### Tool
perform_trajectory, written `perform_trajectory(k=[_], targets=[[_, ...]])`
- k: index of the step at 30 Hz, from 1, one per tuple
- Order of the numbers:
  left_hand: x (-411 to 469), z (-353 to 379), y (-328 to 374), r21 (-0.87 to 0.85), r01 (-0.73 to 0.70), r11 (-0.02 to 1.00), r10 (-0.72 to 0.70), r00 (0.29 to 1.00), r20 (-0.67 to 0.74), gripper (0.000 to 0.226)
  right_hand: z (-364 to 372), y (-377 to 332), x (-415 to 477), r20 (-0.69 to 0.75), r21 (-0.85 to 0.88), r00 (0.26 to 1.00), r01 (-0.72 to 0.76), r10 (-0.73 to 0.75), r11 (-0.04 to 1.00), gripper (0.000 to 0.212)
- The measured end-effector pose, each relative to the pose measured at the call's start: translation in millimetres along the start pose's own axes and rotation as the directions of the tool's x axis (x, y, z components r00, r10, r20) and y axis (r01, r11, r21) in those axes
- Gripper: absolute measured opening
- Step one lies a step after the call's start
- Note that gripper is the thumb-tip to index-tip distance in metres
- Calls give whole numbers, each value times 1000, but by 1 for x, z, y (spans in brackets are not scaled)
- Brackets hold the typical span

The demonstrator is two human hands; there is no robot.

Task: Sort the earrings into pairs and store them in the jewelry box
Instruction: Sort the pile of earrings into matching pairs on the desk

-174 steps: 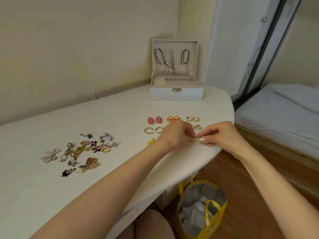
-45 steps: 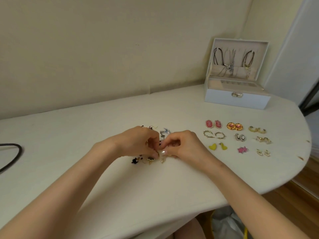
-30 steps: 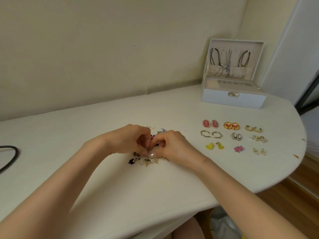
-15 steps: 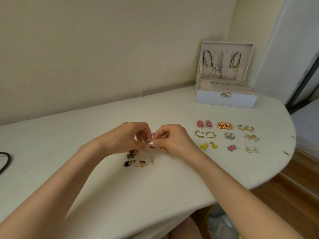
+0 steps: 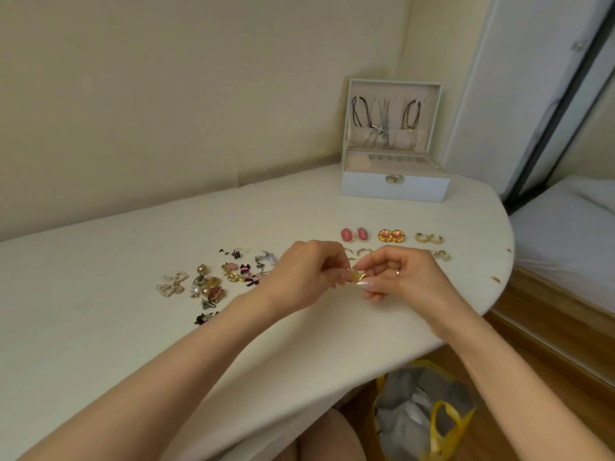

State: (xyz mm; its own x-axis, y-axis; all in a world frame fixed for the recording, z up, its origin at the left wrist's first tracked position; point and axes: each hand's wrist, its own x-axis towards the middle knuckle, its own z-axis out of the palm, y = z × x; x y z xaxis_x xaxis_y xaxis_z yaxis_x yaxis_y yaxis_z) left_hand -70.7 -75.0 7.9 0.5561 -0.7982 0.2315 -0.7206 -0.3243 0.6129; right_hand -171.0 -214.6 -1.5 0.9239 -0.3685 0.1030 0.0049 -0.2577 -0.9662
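My left hand [image 5: 306,272] and my right hand [image 5: 404,277] meet above the white table [image 5: 100,327], fingertips pinching gold earrings [image 5: 355,278] between them. A heap of unsorted earrings [image 5: 216,281] lies to the left of my hands. Sorted pairs lie in rows behind my hands: pink ovals [image 5: 354,234], gold-and-pink rounds [image 5: 391,235], gold hoops [image 5: 429,238]; further pairs are partly hidden by my hands. The white jewelry box [image 5: 394,186] stands open at the back right, with necklaces hanging in its lid.
The table's rounded right edge [image 5: 506,261] drops to a wooden floor. A yellow bag [image 5: 422,417] sits on the floor below the front edge. A bed [image 5: 565,234] lies to the right. The wall runs close behind the table.
My hands have lifted off the unsorted heap and moved right toward the sorted rows, holding gold earrings. The heap is uncovered again.
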Motion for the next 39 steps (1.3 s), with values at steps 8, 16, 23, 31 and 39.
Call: perform_trajectory(k=[8,16,23,31,39], targets=[[48,57,41,75,-76,994,70,994,85,10,-71,16,-10,-240,-171,969,-97,54,980,27],[93,107,70,168,-144,975,122,983,134,11,-125,36,1,-322,-337,939,-237,125,911,20],[121,130,76,159,-122,980,110,991,78,13,-140,45,7,-370,-424,925,-250,86,871,25],[132,137,70,177,-107,978,95,993,71,14,-142,49,15,-386,-477,921,-240,43,845,27],[117,121,67,191,-144,971,153,988,-33,19,-140,41,8,-411,-435,911,-167,-30,885,21]])
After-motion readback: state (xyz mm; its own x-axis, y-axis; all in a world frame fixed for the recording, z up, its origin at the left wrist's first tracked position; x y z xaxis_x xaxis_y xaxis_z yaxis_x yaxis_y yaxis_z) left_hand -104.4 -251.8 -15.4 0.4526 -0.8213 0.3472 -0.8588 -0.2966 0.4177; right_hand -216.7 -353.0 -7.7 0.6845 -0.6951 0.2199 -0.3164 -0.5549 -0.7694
